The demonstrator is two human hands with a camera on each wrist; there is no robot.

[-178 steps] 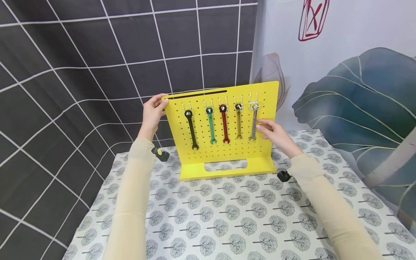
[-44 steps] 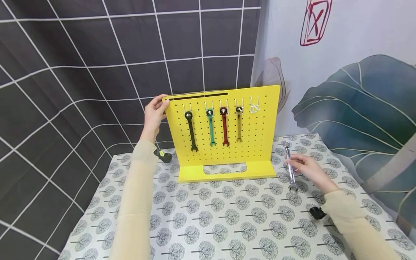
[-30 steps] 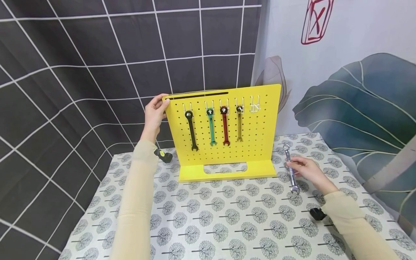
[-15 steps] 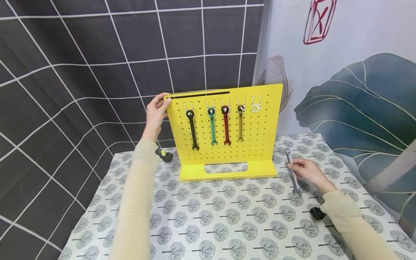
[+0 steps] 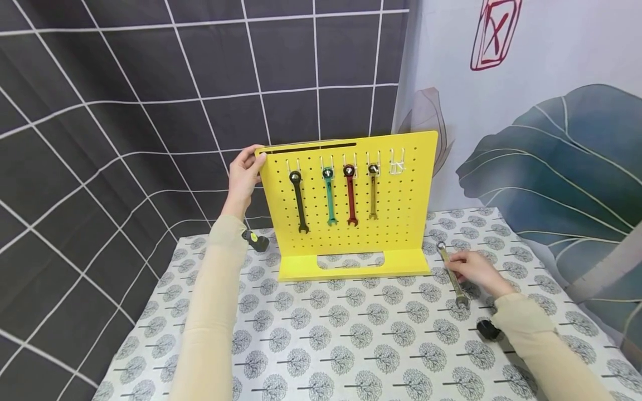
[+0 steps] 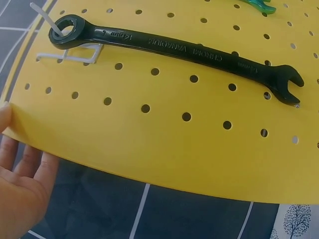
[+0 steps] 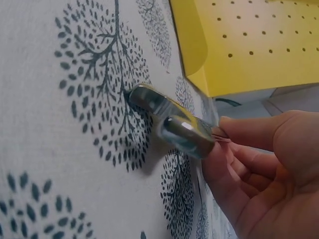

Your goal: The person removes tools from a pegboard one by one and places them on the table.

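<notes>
Slightly apart, pegboard edge (image 5: 428, 192), pinched wrench (image 5: 455, 283)

I'd call this a draped corner with a dressed table in it, though whether it belongs to a home, a studio or a workshop I can't tell. Dark cloth (image 5: 200, 61) with a white grid falls in wavy folds from nine o'clock round to twelve, and a pale hanging (image 5: 446, 55) printed with a big blue-green leaf (image 5: 557, 156) covers one to three. The tree-patterned tablecloth (image 5: 341, 334) at six looks homely — the yellow pegboard (image 5: 341, 236) at twelve, hung with wrenches (image 5: 300, 203), looks more like a workshop.
</notes>
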